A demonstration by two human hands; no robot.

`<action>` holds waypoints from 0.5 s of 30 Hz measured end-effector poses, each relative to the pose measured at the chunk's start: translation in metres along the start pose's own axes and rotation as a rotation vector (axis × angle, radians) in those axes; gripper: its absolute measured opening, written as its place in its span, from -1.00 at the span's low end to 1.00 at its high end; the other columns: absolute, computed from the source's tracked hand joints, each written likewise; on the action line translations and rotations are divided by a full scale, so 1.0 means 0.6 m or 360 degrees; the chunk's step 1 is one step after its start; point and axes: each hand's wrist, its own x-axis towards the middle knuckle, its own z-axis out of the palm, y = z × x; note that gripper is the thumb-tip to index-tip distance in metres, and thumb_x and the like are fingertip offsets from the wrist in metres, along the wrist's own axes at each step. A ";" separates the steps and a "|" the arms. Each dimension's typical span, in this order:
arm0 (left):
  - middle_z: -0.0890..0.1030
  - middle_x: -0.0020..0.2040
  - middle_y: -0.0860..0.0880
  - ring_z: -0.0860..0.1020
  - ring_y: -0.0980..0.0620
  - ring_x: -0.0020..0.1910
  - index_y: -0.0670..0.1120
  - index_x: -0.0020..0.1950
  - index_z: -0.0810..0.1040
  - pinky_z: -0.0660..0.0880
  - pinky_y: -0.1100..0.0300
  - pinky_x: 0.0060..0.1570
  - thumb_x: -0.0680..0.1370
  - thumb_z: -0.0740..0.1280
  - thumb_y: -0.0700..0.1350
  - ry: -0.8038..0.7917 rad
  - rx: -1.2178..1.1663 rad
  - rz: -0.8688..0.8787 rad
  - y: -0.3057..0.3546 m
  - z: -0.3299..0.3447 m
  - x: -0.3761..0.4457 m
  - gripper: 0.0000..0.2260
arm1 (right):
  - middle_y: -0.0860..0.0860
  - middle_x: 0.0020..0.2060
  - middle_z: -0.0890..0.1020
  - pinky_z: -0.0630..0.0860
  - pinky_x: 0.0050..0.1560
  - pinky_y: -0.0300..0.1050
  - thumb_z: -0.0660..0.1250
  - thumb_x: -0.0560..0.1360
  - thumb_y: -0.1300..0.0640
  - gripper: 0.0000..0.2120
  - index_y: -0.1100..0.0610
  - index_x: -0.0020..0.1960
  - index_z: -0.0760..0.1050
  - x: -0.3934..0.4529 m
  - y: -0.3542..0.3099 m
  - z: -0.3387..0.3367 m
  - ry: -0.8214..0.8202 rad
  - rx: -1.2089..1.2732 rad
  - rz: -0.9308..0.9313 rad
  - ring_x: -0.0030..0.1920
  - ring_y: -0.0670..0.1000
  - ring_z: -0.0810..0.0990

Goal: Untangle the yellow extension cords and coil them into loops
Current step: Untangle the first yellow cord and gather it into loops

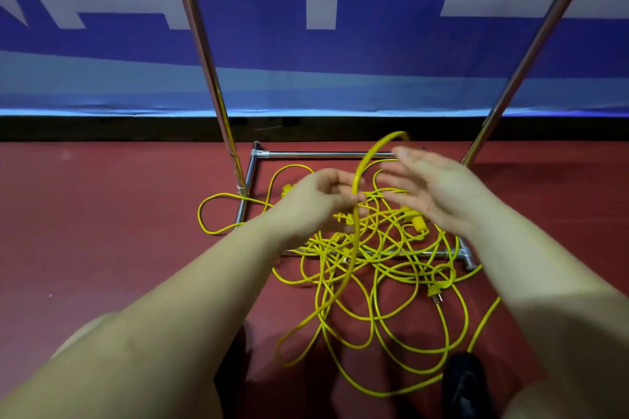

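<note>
The yellow cords (374, 258) lay in a loose tangle on the red floor (102, 231), draped over the lower bars of a metal rack (326, 155), with loops spreading toward the person's feet. The left hand (323, 196) pinched one strand between fingers and thumb and held it up, so that the strand rose in an arc above the hand and also hung down to the pile. The right hand (429, 187) was beside that arc with the fingers spread and straight, a little blurred, and it held nothing.

The step in hand seemed to be the making of the first loop. To do it well, I think the right hand should take the free strand a short way along, bring it back to the left hand and lay it there with a small twist, so that each turn lies flat. The person should pull slowly, because the strand passes through many other loops and around the rack bars, and a hard pull could tighten a knot. A plug (435, 292) and a thicker yellow connector (417, 223) lay in the pile; they could catch on the bars.

The blue banner (306, 44) behind the rack carried large white shapes, perhaps parts of letters, but no word could be read. No brand showed on the cords.
</note>
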 end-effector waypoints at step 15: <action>0.58 0.03 -0.01 0.54 0.10 -0.04 -0.03 0.17 0.49 0.43 0.16 0.11 0.57 0.28 -0.17 -0.0184 0.0434 -0.0256 -0.020 0.002 0.006 -0.81 | 0.00 -0.33 0.62 0.63 -0.30 -0.14 0.21 0.52 0.35 -0.87 0.14 -0.08 0.40 0.001 0.008 -0.001 0.0033 0.0196 -0.0002 -0.33 -0.11 0.66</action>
